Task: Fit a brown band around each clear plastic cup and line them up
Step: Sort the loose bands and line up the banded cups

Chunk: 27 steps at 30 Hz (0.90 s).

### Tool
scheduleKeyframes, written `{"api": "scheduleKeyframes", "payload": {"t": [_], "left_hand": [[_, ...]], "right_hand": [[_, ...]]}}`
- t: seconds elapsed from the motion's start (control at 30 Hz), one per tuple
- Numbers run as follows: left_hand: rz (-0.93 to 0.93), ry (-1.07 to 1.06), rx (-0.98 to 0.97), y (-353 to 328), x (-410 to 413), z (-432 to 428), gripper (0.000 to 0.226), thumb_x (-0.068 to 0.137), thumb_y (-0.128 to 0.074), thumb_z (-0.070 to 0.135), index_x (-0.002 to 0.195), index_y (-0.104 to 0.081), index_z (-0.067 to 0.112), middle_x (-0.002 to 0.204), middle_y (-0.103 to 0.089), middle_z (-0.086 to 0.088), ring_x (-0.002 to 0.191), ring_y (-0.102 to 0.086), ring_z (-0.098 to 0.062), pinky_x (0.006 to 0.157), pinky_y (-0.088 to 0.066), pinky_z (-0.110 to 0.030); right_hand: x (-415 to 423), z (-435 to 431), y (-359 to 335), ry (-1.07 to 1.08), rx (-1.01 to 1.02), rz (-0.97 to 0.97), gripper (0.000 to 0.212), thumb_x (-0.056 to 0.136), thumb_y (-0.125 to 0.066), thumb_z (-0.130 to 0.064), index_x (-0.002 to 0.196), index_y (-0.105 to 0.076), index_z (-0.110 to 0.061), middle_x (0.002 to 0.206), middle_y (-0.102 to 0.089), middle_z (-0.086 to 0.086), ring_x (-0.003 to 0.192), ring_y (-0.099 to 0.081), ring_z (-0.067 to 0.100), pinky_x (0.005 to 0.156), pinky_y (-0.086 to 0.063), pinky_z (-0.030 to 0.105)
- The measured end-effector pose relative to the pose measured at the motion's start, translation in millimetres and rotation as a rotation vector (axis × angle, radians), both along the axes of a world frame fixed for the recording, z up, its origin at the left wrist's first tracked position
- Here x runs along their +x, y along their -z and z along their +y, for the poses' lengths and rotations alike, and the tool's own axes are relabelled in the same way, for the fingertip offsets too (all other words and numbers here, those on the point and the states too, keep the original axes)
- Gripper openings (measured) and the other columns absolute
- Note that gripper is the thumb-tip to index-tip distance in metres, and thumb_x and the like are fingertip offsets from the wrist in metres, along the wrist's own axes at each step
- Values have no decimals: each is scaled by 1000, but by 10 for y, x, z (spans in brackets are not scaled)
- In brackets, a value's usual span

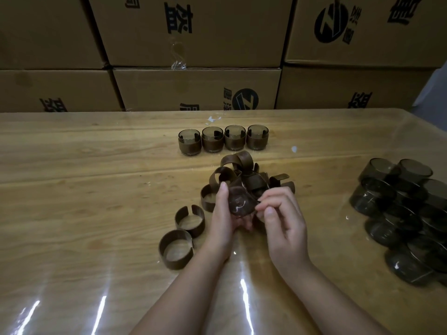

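Note:
My left hand (223,213) grips a clear smoky plastic cup (242,204) tipped on its side, with a brown band partly around it. My right hand (280,213) pinches the cup's right edge with thumb and forefinger. Behind the hands lies a heap of loose brown bands (244,172). Two more open bands (189,220) (175,250) lie to the left of my left wrist. Several banded cups (223,139) stand upright in a row farther back on the table.
A pile of bare smoky cups (406,213) lies on the right side of the wooden table (84,189), under a glossy clear cover. Stacked cardboard boxes (193,88) form a wall along the table's far edge.

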<state>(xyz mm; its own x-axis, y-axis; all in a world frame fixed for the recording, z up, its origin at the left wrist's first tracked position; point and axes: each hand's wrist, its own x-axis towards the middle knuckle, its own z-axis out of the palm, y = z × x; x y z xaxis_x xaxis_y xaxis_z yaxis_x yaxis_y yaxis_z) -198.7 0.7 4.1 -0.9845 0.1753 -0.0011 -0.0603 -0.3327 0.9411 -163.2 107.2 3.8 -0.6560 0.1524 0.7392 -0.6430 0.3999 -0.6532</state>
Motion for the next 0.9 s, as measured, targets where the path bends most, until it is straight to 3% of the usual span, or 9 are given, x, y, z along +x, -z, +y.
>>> {"api": "scheduleKeyframes", "payload": {"t": [0.17, 0.27, 0.43, 0.53, 0.73, 0.9], "left_hand": [[-31, -51, 98, 66, -48, -37, 61, 83, -33, 67, 76, -75, 24, 73, -67, -3, 70, -60, -15, 65, -45, -27], [-41, -60, 122, 68, -61, -50, 61, 82, -33, 66, 77, -77, 24, 73, -68, -2, 71, -60, -14, 66, -43, -29], [20, -69, 81, 79, -32, -32, 55, 84, -35, 61, 74, -76, 25, 69, -69, 0, 60, -63, -9, 50, -46, -20], [8, -85, 99, 98, -37, -34, 56, 83, -34, 62, 75, -76, 25, 69, -68, 0, 59, -61, -10, 48, -45, -20], [-40, -169, 102, 107, -83, -30, 63, 83, -28, 64, 71, -76, 26, 66, -68, 1, 58, -62, -7, 53, -49, -21], [14, -231, 17, 122, -77, -31, 67, 84, -26, 64, 89, -68, 13, 74, -68, -5, 66, -63, -13, 57, -52, -23]], "right_hand": [[5, -57, 36, 124, 285, 115, 21, 87, -52, -18, 108, -54, -15, 112, -49, 1, 105, -49, 11, 91, -41, 27], [-18, -36, 22, 183, 300, 104, 33, 88, -52, -23, 120, -50, -15, 127, -48, 2, 121, -45, 12, 103, -36, 31], [-41, 42, 22, 55, 390, -60, 55, 99, -38, -37, 145, -33, -8, 154, -32, 5, 144, -26, 12, 118, -21, 44], [-48, 35, 24, 3, 408, -128, 62, 101, -24, -49, 147, -27, -7, 156, -27, 6, 146, -22, 10, 120, -16, 39], [-26, 11, 16, -28, 398, -147, 62, 101, -22, -48, 146, -28, -5, 155, -28, 6, 145, -23, 10, 120, -19, 36], [-20, -9, 22, -12, 391, -137, 62, 102, -23, -47, 144, -33, -3, 154, -32, 7, 144, -27, 12, 119, -22, 39]]}}
